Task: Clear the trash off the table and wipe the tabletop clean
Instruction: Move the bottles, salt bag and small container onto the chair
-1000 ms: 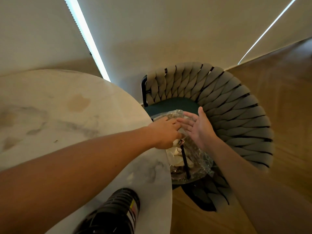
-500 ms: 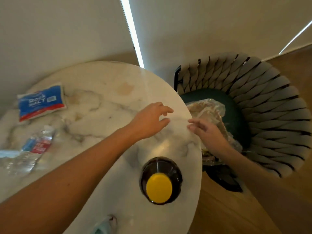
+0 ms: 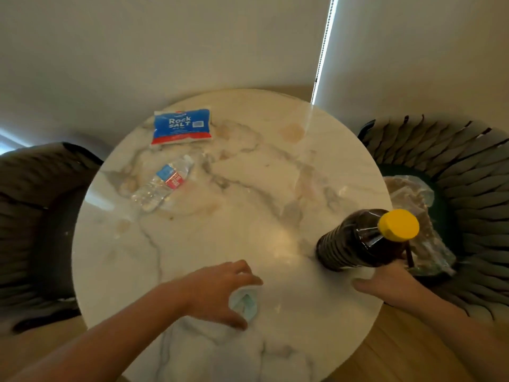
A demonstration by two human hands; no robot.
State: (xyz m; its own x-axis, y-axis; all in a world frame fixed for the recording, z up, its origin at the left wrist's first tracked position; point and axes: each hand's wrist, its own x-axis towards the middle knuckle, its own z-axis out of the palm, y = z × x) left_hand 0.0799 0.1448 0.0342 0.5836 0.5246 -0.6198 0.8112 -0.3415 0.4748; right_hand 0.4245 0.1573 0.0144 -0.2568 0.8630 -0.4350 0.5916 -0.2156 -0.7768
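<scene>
A round marble desk [image 3: 220, 244] is seen from above. A crumpled pale wrapper [image 3: 243, 302] lies near the desk's near edge, and the left hand [image 3: 217, 292] is curved over it, fingers and thumb set on either side of it; whether it is actually gripped cannot be told. The right hand [image 3: 385, 282] is laid at the desk's right edge, just beside the base of a dark bottle [image 3: 355, 241] with a yellow cap [image 3: 398, 225]; its fingers look relaxed and nothing is held in them. A blue bag [image 3: 181, 126] marked "Rock Salt" is lying flat at the far side of the desk. A clear bottle [image 3: 162, 183] is lying on its side nearer the middle left, apart from the bag. A clear trash bag [image 3: 413, 194] is seen on the chair [image 3: 473, 166] to the right, beyond the desk's edge. Another chair [image 3: 35, 205] stands to the left.
</scene>
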